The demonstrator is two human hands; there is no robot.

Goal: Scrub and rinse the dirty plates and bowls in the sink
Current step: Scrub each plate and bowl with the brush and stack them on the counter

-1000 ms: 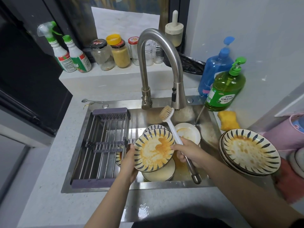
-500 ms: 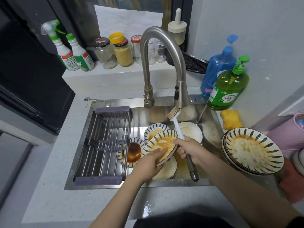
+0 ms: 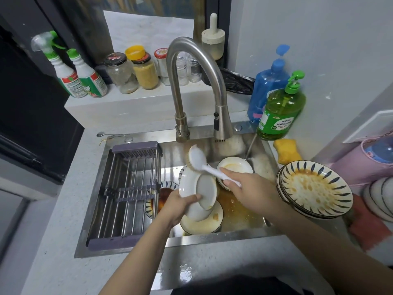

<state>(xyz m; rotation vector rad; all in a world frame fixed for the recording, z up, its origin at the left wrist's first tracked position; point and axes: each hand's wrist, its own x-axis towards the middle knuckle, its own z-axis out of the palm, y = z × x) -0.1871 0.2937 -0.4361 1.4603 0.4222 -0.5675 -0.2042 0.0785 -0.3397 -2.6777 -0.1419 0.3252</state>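
Note:
My left hand [image 3: 177,206] grips a plate [image 3: 196,192] by its lower rim over the steel sink [image 3: 238,216]. The plate is turned so its white underside faces me. My right hand [image 3: 247,188] holds the white handle of a dish brush [image 3: 196,158], whose bristle head rests on the plate's upper edge. Under the held plate lie a cream bowl [image 3: 202,224] smeared with orange sauce, a striped plate [image 3: 164,193] with dark red sauce and a small white bowl [image 3: 235,166]. A stack of sauce-stained striped plates [image 3: 314,188] sits on the counter to the right.
A drying rack [image 3: 127,194] fills the sink's left half. The tall faucet [image 3: 191,86] arches over the basin, no water running. Green soap bottle [image 3: 280,109], blue bottle [image 3: 268,81] and yellow sponge [image 3: 287,151] stand at the right; jars and spray bottles [image 3: 72,73] line the back ledge.
My left hand has flipped the plate from its stained striped face to its white underside. The brush has swung down from upright, and its head now lies on the plate's top edge.

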